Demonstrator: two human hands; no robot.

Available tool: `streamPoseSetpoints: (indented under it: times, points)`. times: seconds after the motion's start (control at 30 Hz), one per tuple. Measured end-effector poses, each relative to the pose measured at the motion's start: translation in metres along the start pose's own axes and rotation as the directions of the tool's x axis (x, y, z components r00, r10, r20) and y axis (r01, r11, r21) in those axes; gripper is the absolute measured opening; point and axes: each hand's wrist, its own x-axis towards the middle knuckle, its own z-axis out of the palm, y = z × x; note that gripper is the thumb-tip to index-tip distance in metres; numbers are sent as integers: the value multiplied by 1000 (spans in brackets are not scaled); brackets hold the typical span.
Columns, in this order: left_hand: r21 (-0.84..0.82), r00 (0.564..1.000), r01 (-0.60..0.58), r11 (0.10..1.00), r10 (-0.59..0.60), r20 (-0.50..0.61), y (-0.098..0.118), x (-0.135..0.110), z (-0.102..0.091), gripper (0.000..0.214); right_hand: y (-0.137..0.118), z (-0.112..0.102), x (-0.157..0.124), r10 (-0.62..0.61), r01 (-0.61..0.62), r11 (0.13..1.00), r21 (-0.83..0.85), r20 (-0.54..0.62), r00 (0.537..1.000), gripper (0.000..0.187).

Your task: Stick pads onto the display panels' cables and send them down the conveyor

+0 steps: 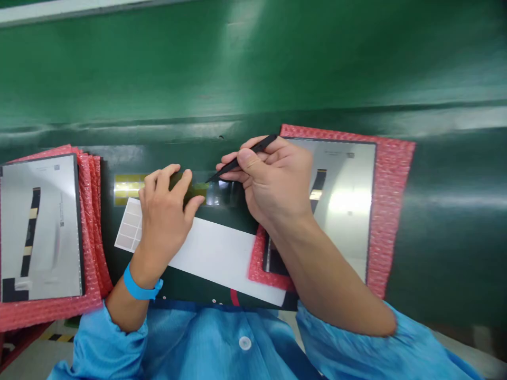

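My right hand (273,174) grips black tweezers (259,146), whose tip points down and left to the clear strip with yellow stickers (129,186). On that strip rests my left hand (168,206), fingers spread and thumb near the last yellow pieces; it covers part of the strip. A white backing sheet (222,253) with greyish label squares at its left end lies slantwise below the strip, partly under my left wrist. Beneath my right forearm is a silvery display panel (348,174) with a dark flex ribbon, on pink bubble wrap (392,211).
At the left another silvery panel (51,221) lies on stacked pink bubble wrap (95,253). The green work surface (158,79) stretches behind the strip. A blue band (140,287) circles my left wrist. The near table edge is by my body.
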Motion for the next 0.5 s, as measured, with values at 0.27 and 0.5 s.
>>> streamPoseSetpoints:
  times: [0.27,0.5]
  points:
    - [-24,983,-94,995,89,-162,-2,9,-3,31,-58,-92,-33,-22,25,999,33,-96,995,39]
    - [-207,923,-381,901,356,-145,96,-30,8,29,-61,-153,-81,45,-63,996,-61,-263,964,40]
